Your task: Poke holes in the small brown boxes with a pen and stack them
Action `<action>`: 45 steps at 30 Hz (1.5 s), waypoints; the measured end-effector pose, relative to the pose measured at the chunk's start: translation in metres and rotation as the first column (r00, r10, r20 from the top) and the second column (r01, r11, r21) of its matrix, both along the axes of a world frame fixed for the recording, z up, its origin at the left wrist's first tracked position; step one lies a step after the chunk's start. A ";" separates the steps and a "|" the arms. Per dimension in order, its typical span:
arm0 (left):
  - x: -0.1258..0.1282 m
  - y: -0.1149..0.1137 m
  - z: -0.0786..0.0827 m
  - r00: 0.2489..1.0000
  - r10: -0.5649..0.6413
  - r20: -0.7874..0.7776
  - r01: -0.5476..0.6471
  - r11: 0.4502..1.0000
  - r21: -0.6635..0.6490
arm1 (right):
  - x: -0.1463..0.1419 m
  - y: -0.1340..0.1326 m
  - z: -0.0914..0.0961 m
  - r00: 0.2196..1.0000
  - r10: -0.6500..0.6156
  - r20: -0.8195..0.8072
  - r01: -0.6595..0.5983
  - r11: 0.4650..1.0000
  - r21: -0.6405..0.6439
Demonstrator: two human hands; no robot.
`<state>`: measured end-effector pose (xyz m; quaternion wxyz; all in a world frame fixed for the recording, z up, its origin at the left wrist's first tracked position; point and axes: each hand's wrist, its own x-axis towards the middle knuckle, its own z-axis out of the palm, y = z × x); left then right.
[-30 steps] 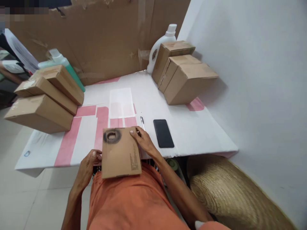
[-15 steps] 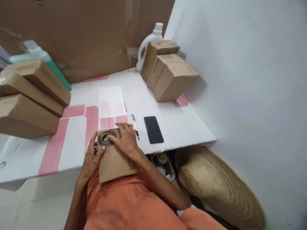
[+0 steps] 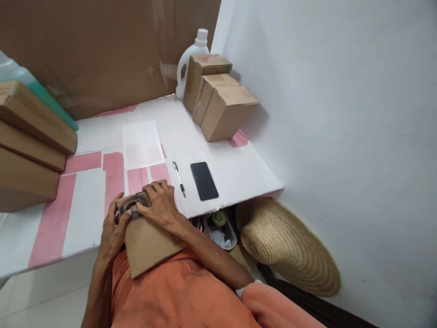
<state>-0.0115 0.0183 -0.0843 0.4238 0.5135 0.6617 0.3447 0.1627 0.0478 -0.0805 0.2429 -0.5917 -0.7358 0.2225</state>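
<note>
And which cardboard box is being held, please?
The box with the dark-smudged opening, between left hand and right hand; the other boxes stand on the table.

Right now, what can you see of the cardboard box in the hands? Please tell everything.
The cardboard box is brown and flat-sided. Its upper face has a dark-smudged opening near the far end and small, unreadable print towards the right. It sits askew beside the table, seemingly resting on the orange clothing. The left hand grips its left side, the right hand its far edge, both thumbs by the opening.
</note>
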 end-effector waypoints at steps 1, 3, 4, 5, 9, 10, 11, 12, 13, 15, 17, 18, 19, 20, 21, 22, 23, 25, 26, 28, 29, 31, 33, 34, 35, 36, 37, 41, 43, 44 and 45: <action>0.000 0.000 -0.001 1.000 0.001 -0.004 -0.001 1.000 0.014 | 0.000 0.000 -0.001 1.000 0.002 0.005 -0.002 1.000 0.008; -0.002 0.000 -0.005 1.000 -0.004 -0.019 0.005 1.000 0.024 | 0.000 0.000 -0.002 1.000 0.010 0.015 -0.011 1.000 0.016; -0.004 0.001 -0.006 0.999 -0.008 -0.036 0.008 1.000 0.017 | 0.000 0.000 -0.003 1.000 0.013 0.022 -0.014 1.000 0.014; -0.006 0.003 -0.008 0.998 -0.009 -0.064 0.010 1.000 0.012 | -0.001 0.000 -0.003 0.999 0.014 0.032 -0.014 1.000 0.010; -0.011 0.012 -0.010 0.988 -0.010 -0.156 0.014 1.000 0.025 | 0.000 0.000 -0.002 0.998 0.003 0.060 -0.003 1.000 0.004; -0.011 0.014 -0.009 0.988 -0.017 -0.152 0.022 0.999 0.031 | 0.000 0.000 -0.002 0.998 -0.004 0.068 0.003 1.000 0.003; -0.010 0.017 -0.008 0.990 -0.028 -0.138 0.033 0.999 0.033 | 0.000 0.001 -0.002 0.997 -0.010 0.076 0.010 1.000 0.000; -0.009 0.019 -0.008 0.992 -0.039 -0.121 0.044 0.998 0.035 | 0.001 0.001 -0.001 0.996 -0.015 0.086 0.015 1.000 -0.004; -0.008 0.020 -0.007 0.993 -0.046 -0.110 0.051 0.998 0.041 | 0.000 0.002 -0.001 0.995 -0.018 0.096 0.019 1.000 -0.011; -0.007 0.021 -0.006 0.993 -0.055 -0.104 0.060 0.997 0.049 | -0.001 0.003 -0.001 0.993 -0.011 0.114 0.014 1.000 -0.026; -0.006 0.021 -0.006 0.992 -0.050 -0.112 0.056 0.997 0.053 | -0.003 0.003 -0.001 0.992 -0.003 0.123 0.008 0.999 -0.034; -0.007 0.021 -0.006 0.992 -0.045 -0.117 0.051 0.997 0.053 | -0.004 0.002 -0.001 0.993 -0.002 0.121 0.006 0.999 -0.035; -0.007 0.021 -0.007 0.992 -0.042 -0.118 0.048 0.998 0.050 | -0.005 0.001 -0.002 0.994 0.000 0.109 0.003 1.000 -0.029; -0.008 0.021 -0.007 0.992 -0.041 -0.116 0.046 0.998 0.047 | -0.004 0.000 -0.002 0.996 -0.005 0.084 0.006 1.000 -0.016; -0.009 0.021 -0.008 0.993 -0.038 -0.110 0.043 0.998 0.040 | -0.001 -0.001 -0.001 0.999 -0.016 0.049 0.016 1.000 0.005; -0.009 0.021 -0.009 0.994 -0.035 -0.103 0.038 0.999 0.029 | 0.004 -0.002 -0.001 0.999 -0.037 0.007 0.037 0.999 0.031; -0.010 0.021 -0.011 0.995 -0.028 -0.094 0.030 0.999 0.016 | 0.011 -0.003 0.000 0.997 -0.075 -0.034 0.077 0.995 0.057; -0.011 0.021 -0.014 0.997 -0.005 -0.073 0.004 1.000 -0.004 | 0.031 -0.004 0.002 0.978 -0.196 -0.078 0.201 0.978 0.061; -0.011 0.021 -0.016 0.998 0.008 -0.062 -0.009 1.000 -0.008 | 0.043 -0.004 0.002 0.963 -0.262 -0.066 0.263 0.964 0.020; -0.011 0.021 -0.019 0.999 0.028 -0.042 -0.028 1.000 0.001 | 0.066 -0.002 0.001 0.934 -0.356 0.033 0.357 0.924 -0.139; -0.011 0.020 -0.021 0.999 0.036 -0.035 -0.036 0.999 0.008 | 0.076 0.000 -0.002 0.923 -0.372 0.097 0.385 0.895 -0.225; -0.010 0.019 -0.024 0.998 0.049 -0.025 -0.048 0.999 0.020 | 0.088 0.002 -0.009 0.909 -0.372 0.189 0.416 0.843 -0.342; -0.009 0.018 -0.026 0.999 0.053 -0.010 -0.053 0.998 0.028 | 0.092 0.005 -0.018 0.906 -0.373 0.201 0.423 0.828 -0.369; -0.009 0.018 -0.027 0.999 0.052 0.002 -0.052 0.998 0.030 | 0.093 0.006 -0.022 0.909 -0.376 0.182 0.417 0.832 -0.366; -0.010 0.017 -0.027 0.999 0.050 0.016 -0.050 0.998 0.032 | 0.092 0.007 -0.026 0.913 -0.377 0.154 0.407 0.839 -0.361; -0.010 0.017 -0.028 0.998 0.045 0.032 -0.046 0.998 0.032 | 0.092 0.008 -0.028 0.918 -0.378 0.117 0.394 0.847 -0.356; -0.011 0.016 -0.028 0.998 0.038 0.050 -0.040 0.999 0.031 | 0.092 0.008 -0.029 0.922 -0.381 0.075 0.382 0.856 -0.348; -0.014 0.013 -0.026 0.992 -0.025 0.122 0.025 1.000 0.001 | 0.091 0.004 -0.015 0.857 -0.431 -0.281 0.358 0.892 -0.276; -0.015 0.010 -0.026 0.985 -0.063 0.159 0.066 0.998 -0.017 | 0.084 -0.001 0.000 0.699 -0.358 -0.619 0.262 0.934 -0.243; -0.016 0.009 -0.027 0.982 -0.079 0.169 0.084 0.996 -0.021 | 0.078 -0.003 0.007 0.599 -0.290 -0.746 0.178 0.957 -0.229; -0.016 0.007 -0.028 0.982 -0.093 0.166 0.098 0.995 -0.020 | 0.069 -0.006 0.014 0.519 -0.227 -0.824 0.080 0.973 -0.217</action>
